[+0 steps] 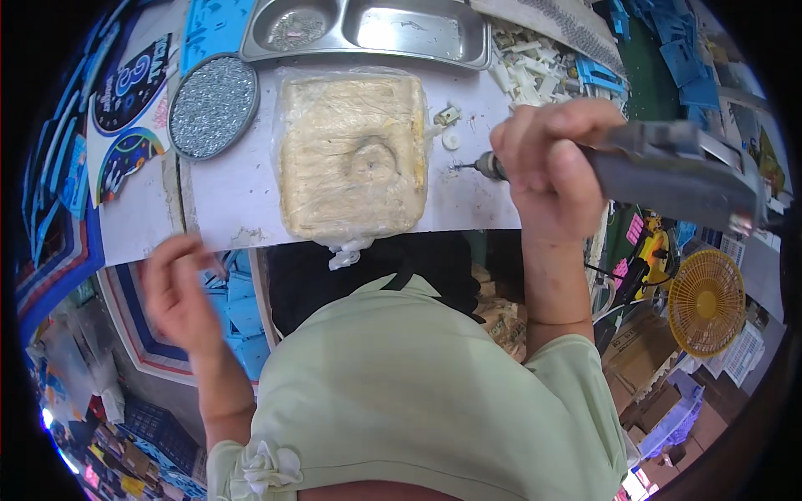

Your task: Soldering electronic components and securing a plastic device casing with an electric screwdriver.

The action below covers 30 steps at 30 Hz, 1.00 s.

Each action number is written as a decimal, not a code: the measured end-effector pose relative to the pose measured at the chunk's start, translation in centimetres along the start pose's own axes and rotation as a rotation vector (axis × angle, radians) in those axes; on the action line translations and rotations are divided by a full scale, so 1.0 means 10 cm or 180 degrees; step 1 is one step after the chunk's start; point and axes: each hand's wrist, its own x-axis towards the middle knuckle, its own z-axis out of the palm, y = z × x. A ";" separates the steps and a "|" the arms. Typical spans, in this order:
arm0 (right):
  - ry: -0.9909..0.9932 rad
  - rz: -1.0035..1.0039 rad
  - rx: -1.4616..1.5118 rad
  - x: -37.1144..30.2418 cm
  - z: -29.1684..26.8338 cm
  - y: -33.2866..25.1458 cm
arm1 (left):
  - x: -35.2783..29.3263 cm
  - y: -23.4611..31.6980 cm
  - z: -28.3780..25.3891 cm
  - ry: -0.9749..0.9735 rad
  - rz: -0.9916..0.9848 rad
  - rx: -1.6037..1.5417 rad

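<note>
My right hand [555,159] is wrapped around a dark grey electric screwdriver [677,171]. The tool lies level, its thin bit [464,166] pointing left just above the white tabletop [225,200]. Close to the bit are a small white round piece [451,141] and a small metal and white part [448,115]. My left hand [180,292], slightly blurred, hangs off the table's front left edge, fingers loosely bent and apart, with nothing visible in it. Between the hands lies a tan block wrapped in clear plastic [351,154], with a round dent in its surface.
A round dish of small silvery screws [213,107] stands left of the block. Behind it sits a metal compartment tray [418,37]. White plastic parts [535,71] are heaped at the back right. Below the left edge are blue plastic pieces [244,309]; a yellow fan [706,302] is at right.
</note>
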 end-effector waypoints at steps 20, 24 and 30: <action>-0.0451 -0.0200 0.0597 0.08 0.03 -0.49 | 0.07 0.41 1.84 -0.3098 -0.2898 -0.3997; 0.0040 -0.0463 0.0117 0.22 -0.10 -0.07 | 0.12 0.47 1.75 -0.2751 -0.2713 -0.3581; 0.0666 -0.0016 -0.0620 0.21 -0.20 0.53 | 0.19 0.33 1.64 -0.2419 -0.2549 -0.3190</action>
